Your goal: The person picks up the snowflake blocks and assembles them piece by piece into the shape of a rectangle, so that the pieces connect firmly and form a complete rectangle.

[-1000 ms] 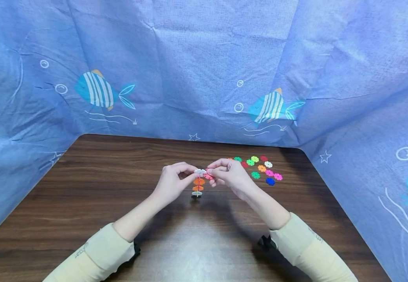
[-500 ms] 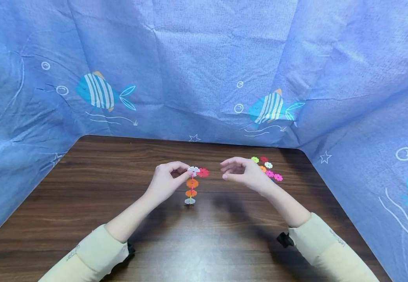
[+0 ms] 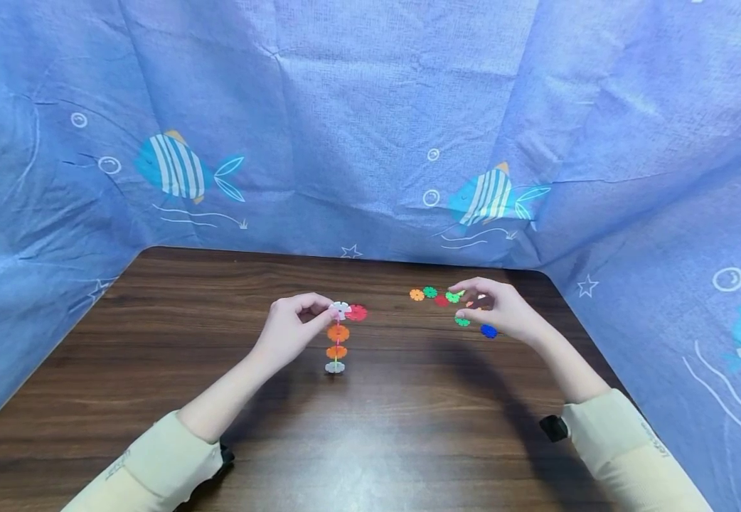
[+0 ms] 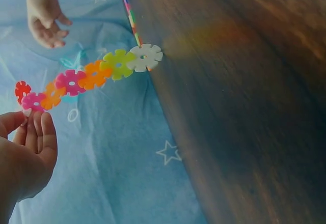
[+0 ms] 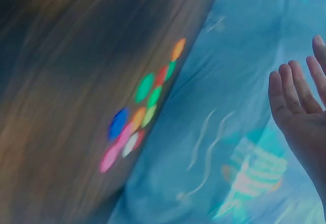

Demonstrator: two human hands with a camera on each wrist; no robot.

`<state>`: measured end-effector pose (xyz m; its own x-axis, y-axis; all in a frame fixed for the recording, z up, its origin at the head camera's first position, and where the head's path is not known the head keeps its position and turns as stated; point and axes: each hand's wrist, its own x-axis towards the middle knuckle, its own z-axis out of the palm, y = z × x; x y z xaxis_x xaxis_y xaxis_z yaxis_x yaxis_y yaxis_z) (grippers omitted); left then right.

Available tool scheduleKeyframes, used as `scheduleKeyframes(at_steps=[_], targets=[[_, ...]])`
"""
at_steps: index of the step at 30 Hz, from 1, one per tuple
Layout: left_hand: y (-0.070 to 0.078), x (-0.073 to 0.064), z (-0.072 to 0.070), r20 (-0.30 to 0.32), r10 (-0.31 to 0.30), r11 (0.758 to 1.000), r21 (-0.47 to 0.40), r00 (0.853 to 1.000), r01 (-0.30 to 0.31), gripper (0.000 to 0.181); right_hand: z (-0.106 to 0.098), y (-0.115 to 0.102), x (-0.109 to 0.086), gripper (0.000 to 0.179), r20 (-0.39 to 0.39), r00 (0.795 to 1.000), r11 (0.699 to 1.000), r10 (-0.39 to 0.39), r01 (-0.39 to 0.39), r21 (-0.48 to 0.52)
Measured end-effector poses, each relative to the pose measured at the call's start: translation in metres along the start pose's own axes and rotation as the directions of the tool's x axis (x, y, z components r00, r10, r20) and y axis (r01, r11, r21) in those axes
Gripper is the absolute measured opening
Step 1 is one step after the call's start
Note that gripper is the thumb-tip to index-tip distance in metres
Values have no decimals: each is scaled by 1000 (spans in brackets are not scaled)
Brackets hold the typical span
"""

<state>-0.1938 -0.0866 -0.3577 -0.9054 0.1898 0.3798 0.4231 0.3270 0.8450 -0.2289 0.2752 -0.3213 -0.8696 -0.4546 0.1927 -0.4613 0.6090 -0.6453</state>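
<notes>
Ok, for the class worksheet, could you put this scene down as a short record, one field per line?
Left hand: pinching the upper end of the flower-disc chain
Right hand: holding nothing, near the loose discs
Chain colours: red, pink, orange, yellow-green, white
Loose colours: orange, green, red, yellow-green, blue, pink, white
Surface: dark wood-grain table
Backdrop: blue cloth printed with striped fish
Unclear: whether the chain's lower end touches the table

Down from left fingers (image 4: 49, 132): disc chain (image 3: 338, 333)
Left of and below right fingers (image 5: 276, 92), on table (image 3: 383, 398): loose discs (image 3: 430, 292); behind all fingers: curtain (image 3: 345, 142)
</notes>
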Motion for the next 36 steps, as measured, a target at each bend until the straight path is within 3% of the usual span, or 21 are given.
scheduleKeyframes(at_steps=[4,6,10,17,27,36], targets=[[-1,-1,-2,8,-19,1000,-12,1000,19,10,-5,29,-6,39,-29,1000,999,5,-7,-40],[-10,0,-2,8,-19,1000,-21,1000,19,10,-6,49,-7,41,-43,999,997,-16,12,-74],[-10,-1,-3,4,-25,1000,-15,1000,25,10,-9,72,-10,41,-56,997,985,-56,46,-165],[-12,0,-4,14,-41,999,2,999,41,11,-13,110,-19,37,-37,999,963,-28,17,-268],[-12,0,-4,4,-23,1000,4,1000,23,10,-7,150,-24,33,35,985,930,-167,170,-325],[-11,0,-3,5,-5,1000,-20,1000,5,13,-2,157,-18,31,101,994,903,-37,77,-422]])
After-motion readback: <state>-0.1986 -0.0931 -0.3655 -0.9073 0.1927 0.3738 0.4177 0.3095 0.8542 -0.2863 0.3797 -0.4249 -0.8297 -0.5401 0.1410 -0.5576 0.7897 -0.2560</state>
